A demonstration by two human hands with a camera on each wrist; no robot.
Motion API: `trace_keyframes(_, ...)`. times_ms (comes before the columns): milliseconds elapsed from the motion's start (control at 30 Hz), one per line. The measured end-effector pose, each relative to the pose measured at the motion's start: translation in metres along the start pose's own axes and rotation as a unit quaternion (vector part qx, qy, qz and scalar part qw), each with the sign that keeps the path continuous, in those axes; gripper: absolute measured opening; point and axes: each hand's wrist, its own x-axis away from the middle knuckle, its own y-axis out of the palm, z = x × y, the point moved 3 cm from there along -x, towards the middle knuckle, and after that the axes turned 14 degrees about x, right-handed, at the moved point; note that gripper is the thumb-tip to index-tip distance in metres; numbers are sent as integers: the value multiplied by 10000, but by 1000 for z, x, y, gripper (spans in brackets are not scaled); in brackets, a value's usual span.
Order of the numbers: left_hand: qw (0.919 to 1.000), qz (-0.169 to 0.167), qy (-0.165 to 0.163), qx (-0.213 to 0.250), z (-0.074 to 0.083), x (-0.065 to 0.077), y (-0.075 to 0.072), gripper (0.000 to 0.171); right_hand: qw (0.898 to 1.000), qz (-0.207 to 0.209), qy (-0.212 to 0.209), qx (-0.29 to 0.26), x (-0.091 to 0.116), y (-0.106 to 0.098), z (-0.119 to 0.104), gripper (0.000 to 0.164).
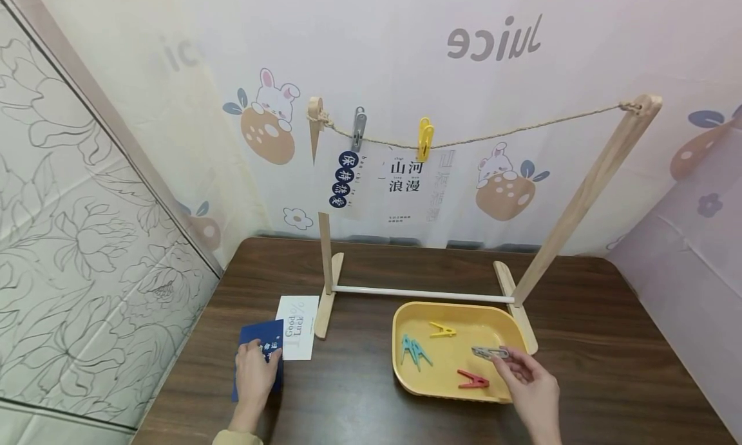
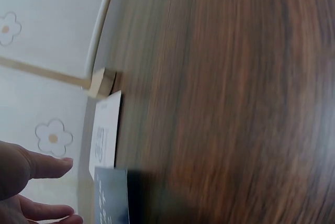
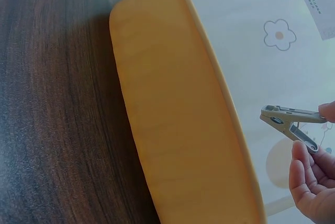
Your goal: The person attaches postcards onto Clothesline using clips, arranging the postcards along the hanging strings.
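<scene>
My right hand [image 1: 529, 388], lower right of the head view, pinches a grey clip [image 1: 490, 353] above the yellow basin [image 1: 446, 355]. My left hand [image 1: 256, 371], lower left, thumb and fingers apart, is at the blue card [image 1: 261, 331]; contact cannot be told. Upper centre: printed cards [image 1: 406, 201] hang from a rope [image 1: 493, 138].

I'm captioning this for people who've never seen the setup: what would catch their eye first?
Probably the wooden stand toward the back of the table, with two printed cards clipped to its rope. Next, the yellow tray in front, holding coloured clips, with the right hand pinching a grey clip over it. Farther left, the left hand is over a dark blue card.
</scene>
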Motion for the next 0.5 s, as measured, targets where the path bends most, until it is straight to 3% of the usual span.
trace_keyframes(133,9995,-69,-267,-162,-8,-5,-4,55,10000,-6,37,-61,2,0,3,28)
trace_keyframes(500,9984,-125,-513,-183,-24,-12,-10,69,9988,-52,441,199,4,-3,6,30)
